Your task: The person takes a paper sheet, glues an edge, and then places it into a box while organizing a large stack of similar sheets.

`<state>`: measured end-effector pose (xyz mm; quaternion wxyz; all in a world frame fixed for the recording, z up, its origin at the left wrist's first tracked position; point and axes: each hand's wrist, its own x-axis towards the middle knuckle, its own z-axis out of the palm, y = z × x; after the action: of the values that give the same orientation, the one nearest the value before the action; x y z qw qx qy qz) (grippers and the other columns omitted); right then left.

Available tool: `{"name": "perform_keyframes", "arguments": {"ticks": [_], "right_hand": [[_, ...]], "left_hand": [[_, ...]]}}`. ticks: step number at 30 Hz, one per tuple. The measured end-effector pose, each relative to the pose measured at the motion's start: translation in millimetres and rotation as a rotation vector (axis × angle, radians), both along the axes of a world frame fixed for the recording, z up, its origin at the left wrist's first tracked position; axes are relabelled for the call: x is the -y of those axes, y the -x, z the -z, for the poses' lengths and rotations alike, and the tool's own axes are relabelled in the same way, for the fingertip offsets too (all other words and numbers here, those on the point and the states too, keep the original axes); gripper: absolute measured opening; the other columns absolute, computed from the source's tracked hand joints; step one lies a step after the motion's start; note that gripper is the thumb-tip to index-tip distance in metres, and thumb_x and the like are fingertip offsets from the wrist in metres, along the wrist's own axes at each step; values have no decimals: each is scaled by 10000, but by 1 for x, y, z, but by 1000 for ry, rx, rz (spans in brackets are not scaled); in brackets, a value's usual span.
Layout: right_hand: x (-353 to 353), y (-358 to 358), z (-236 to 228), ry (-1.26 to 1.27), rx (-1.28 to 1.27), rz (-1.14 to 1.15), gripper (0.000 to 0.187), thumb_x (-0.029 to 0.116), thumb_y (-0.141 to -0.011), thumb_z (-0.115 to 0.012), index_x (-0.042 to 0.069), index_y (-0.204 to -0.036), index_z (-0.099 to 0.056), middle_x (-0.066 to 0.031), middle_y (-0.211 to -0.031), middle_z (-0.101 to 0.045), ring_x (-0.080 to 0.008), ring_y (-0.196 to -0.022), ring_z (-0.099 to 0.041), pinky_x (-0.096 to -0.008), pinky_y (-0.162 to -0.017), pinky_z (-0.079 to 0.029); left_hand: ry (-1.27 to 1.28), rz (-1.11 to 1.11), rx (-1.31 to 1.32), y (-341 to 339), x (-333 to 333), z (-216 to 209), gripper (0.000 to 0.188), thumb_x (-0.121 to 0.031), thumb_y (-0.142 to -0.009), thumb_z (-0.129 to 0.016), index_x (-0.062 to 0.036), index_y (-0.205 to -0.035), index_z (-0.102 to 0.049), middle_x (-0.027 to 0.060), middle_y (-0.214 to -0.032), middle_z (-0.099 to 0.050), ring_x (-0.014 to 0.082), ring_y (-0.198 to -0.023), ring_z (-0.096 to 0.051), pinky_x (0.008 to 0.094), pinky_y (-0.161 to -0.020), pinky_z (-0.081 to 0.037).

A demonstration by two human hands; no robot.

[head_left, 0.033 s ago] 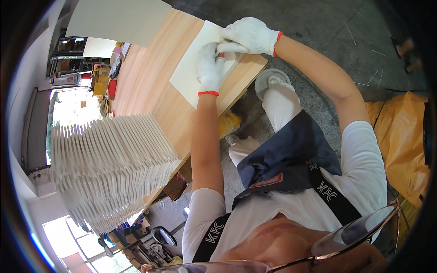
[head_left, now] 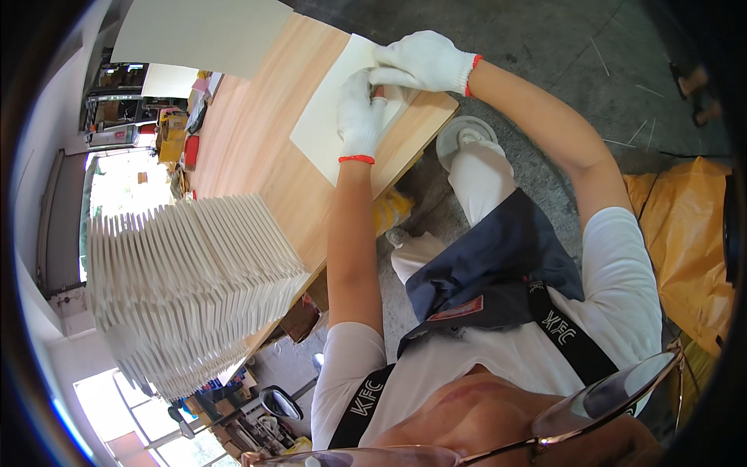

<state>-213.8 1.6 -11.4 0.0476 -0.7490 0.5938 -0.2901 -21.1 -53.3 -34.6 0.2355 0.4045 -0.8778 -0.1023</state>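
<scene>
Gloved fingers (head_left: 395, 77) bunched, white sheet (head_left: 320, 128) beneath, on wooden tabletop (head_left: 253, 124)

From head height, one wide fisheye view looks down past the glasses (head_left: 603, 391), very near, to the left hand (head_left: 359, 115), right hand (head_left: 428, 62) and table (head_left: 249, 124) farther off.

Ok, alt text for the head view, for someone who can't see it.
The white-gloved left hand and right hand meet over a white sheet near the corner of a wood-grain table; whether they grip anything is unclear. A stack of white panels stands on the table to the left.
</scene>
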Motion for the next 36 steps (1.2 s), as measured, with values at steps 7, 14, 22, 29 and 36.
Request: {"name": "perform_keyframes", "arguments": {"ticks": [7,14,22,29,36], "right_hand": [[-11,-11,18,-120,400,116,310,417,-988,-402,170,-1065,-573,-109,-878,-593,-312,-802,-622,-402,-748,-480],[-2,-11,54,293,99,101,290,153,-936,-468,173,-1219,-528,-75,-1072,-549,-305,-805,-630,-412,-682,-516],[-5,-13,51,237,158,129,272,309,-991,-364,248,-1168,-562,-48,-1044,-608,-303,-872,-644,-434,-744,-505],[1,-14,54,106,189,181,239,294,-999,-407,187,-1164,-544,-68,-1013,-580,-290,-802,-644,-435,-695,-508],[-3,-15,51,184,111,172,214,241,-986,-424,192,-1156,-545,-46,-1024,-568,-284,-805,-643,-417,-692,-516]], "left_hand": [[-315,175,-249,-5,-10,-7,271,-41,-894,-557,-19,-1151,-639,160,-1147,-668,259,-1055,-635,348,-906,-479],[-438,202,-287,-9,-12,-5,406,-116,-891,-667,-11,-1273,-578,102,-1217,-630,150,-1035,-593,264,-819,-491],[-547,173,-452,-5,-19,-14,390,-55,-878,-661,-55,-1263,-594,139,-1232,-638,223,-1211,-570,320,-1007,-429],[-166,142,-169,-2,-25,-19,375,-108,-886,-667,-162,-1252,-608,83,-1168,-658,224,-1024,-635,296,-865,-483],[-309,73,-169,-4,-23,-13,407,-174,-840,-731,-170,-1230,-613,65,-1089,-660,205,-812,-587,297,-774,-488]]}}
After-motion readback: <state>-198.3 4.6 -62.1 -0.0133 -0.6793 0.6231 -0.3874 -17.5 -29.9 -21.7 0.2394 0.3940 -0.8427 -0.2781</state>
